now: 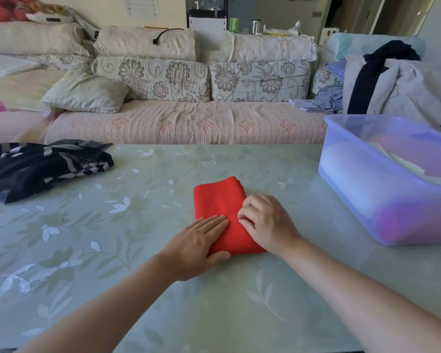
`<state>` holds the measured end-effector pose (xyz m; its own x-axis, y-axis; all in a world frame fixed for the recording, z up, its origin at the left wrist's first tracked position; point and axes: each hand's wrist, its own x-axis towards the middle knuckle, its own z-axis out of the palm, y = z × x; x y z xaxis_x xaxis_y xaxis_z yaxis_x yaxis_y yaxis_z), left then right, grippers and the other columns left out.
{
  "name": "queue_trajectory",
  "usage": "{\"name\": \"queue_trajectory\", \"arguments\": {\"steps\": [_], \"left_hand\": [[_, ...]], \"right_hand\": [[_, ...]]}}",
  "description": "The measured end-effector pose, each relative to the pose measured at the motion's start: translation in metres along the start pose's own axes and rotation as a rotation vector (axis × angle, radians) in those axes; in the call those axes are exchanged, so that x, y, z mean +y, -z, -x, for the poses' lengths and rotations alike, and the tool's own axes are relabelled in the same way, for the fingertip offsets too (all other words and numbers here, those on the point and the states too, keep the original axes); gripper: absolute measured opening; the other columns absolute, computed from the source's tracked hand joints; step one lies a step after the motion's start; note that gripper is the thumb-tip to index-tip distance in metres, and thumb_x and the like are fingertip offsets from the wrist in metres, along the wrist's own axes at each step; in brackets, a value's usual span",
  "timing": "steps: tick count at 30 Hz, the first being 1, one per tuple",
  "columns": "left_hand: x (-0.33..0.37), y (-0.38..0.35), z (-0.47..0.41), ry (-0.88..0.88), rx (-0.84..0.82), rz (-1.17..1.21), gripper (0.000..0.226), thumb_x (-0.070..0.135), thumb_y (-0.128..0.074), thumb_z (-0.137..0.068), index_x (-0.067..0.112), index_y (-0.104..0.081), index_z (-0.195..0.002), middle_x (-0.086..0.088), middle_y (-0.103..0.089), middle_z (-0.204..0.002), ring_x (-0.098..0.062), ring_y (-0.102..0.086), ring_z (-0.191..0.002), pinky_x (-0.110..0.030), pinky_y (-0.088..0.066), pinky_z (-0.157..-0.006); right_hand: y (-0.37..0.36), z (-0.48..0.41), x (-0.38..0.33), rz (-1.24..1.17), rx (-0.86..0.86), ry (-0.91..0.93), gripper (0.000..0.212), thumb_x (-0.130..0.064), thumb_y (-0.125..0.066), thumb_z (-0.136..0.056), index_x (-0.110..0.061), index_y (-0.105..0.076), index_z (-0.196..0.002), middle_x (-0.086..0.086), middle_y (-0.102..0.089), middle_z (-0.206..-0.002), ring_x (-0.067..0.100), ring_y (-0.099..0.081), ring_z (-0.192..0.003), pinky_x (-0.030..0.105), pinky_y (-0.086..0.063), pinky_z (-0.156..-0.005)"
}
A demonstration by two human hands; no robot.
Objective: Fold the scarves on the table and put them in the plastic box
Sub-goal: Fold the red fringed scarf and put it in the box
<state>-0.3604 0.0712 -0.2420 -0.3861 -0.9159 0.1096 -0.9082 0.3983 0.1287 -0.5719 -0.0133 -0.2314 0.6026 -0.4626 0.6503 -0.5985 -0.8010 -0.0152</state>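
A red scarf (pixel 218 200) lay folded between a dark scarf (pixel 43 166) and plastic box (pixel 367 189).
Fingers (pixel 214 221) of the left hand (pixel 196 247) pressed it flat; fingers (pixel 247 212) of the right hand (pixel 267 222) pinched its fold.

Desk (pixel 143 289): pale green glossy top, printed with white and olive leaf sprays.

Centre: red scarf (pixel 217 200), folded to a compact rectangle, lying flat, layered edges showing at its far right corner.

Far left: black-and-white patterned scarf (pixel 43 166), unfolded, rumpled in a loose heap, well apart from the red one.

Right side: translucent bluish plastic box (pixel 362 189), open-topped, standing near the red scarf, not touching it.

Left hand (pixel 196 248) lies half on the desk, flat fingers on the red scarf. Right hand (pixel 267 220) rests on the scarf's right edge, fingers curled at a fold.
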Motion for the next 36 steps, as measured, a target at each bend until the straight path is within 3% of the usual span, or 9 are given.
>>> {"name": "queue_trajectory", "arguments": {"steps": [4,7,10,15,19,22,29,33,36], "left_hand": [[-0.003,0.001,0.002,0.042,-0.023,0.095,0.094,0.077,-0.037,-0.082,0.027,-0.009,-0.157,0.011,-0.006,-0.163,-0.003,-0.004,-0.149,-0.01,0.011,-0.109],[-0.008,-0.002,0.002,0.065,0.035,0.125,0.095,0.075,-0.051,-0.079,0.025,-0.024,-0.155,0.01,-0.016,-0.159,-0.006,-0.014,-0.146,-0.022,-0.018,-0.118],[-0.01,-0.003,0.004,0.071,0.125,0.146,0.086,0.066,-0.053,-0.074,0.023,-0.041,-0.147,0.007,-0.034,-0.136,-0.01,-0.033,-0.127,-0.03,-0.042,-0.104],[-0.011,0.008,0.002,0.063,0.233,0.32,0.048,0.04,-0.057,-0.067,0.024,-0.067,-0.111,0.01,-0.061,-0.095,-0.006,-0.055,-0.084,-0.022,-0.048,-0.078],[-0.003,0.022,0.002,0.261,0.353,0.647,0.012,0.035,-0.056,-0.075,0.023,-0.057,-0.074,0.01,-0.058,-0.062,-0.006,-0.052,-0.058,-0.021,-0.046,-0.058],[0.0,0.02,-0.001,0.42,0.38,0.831,0.025,0.047,-0.051,-0.08,0.027,-0.065,-0.083,0.016,-0.068,-0.076,0.002,-0.061,-0.072,-0.019,-0.048,-0.069],[-0.017,0.016,-0.024,0.62,0.368,0.939,0.055,0.072,-0.056,-0.073,0.025,-0.063,-0.101,0.008,-0.069,-0.096,-0.01,-0.065,-0.091,-0.034,-0.052,-0.082],[-0.025,0.014,-0.036,0.77,0.37,0.826,0.043,0.055,-0.065,-0.085,0.022,-0.059,-0.112,0.008,-0.064,-0.095,-0.008,-0.062,-0.085,-0.031,-0.052,-0.076],[-0.034,0.009,-0.047,0.844,0.418,0.775,0.039,0.048,-0.066,-0.086,0.02,-0.059,-0.113,0.008,-0.062,-0.096,-0.011,-0.06,-0.085,-0.029,-0.047,-0.074]], "right_hand": [[0.003,0.014,0.004,0.046,-0.192,0.124,0.036,-0.042,-0.054,-0.092,-0.015,-0.073,-0.106,0.0,-0.068,-0.105,0.021,-0.062,-0.1,0.04,-0.042,-0.099],[0.012,0.02,0.004,0.119,-0.475,0.012,0.081,-0.072,-0.048,-0.078,-0.019,-0.056,-0.138,-0.003,-0.057,-0.136,0.017,-0.051,-0.127,0.037,-0.024,-0.116],[0.017,0.022,0.005,0.071,-0.6,-0.093,0.088,-0.068,-0.052,-0.076,-0.024,-0.037,-0.15,-0.007,-0.043,-0.152,0.015,-0.042,-0.137,0.035,-0.02,-0.119],[0.027,0.016,0.001,-0.084,-0.483,-0.252,0.062,-0.048,-0.061,-0.071,-0.03,-0.056,-0.13,-0.008,-0.068,-0.118,0.016,-0.062,-0.108,0.026,-0.042,-0.097],[0.039,0.01,0.008,-0.478,-0.44,-0.581,0.055,-0.061,-0.055,-0.064,-0.031,-0.065,-0.108,-0.011,-0.07,-0.097,0.006,-0.064,-0.09,0.027,-0.051,-0.084],[0.032,0.009,0.008,-0.616,-0.355,-0.683,0.05,-0.064,-0.057,-0.076,-0.016,-0.067,-0.082,-0.007,-0.069,-0.075,0.009,-0.064,-0.074,0.036,-0.052,-0.075],[0.003,-0.017,0.004,-0.407,-0.265,-0.902,0.063,-0.071,-0.038,-0.093,-0.016,-0.068,-0.091,0.0,-0.07,-0.085,0.021,-0.064,-0.085,0.034,-0.047,-0.073],[-0.01,-0.037,0.008,-0.323,-0.337,-1.015,0.068,-0.072,-0.032,-0.094,-0.014,-0.048,-0.062,0.004,-0.059,-0.068,0.028,-0.059,-0.074,0.034,-0.038,-0.063],[-0.015,-0.052,0.018,-0.327,-0.422,-1.129,0.067,-0.075,-0.033,-0.092,-0.015,-0.052,-0.069,0.011,-0.067,-0.088,0.031,-0.063,-0.088,0.035,-0.043,-0.072]]}}
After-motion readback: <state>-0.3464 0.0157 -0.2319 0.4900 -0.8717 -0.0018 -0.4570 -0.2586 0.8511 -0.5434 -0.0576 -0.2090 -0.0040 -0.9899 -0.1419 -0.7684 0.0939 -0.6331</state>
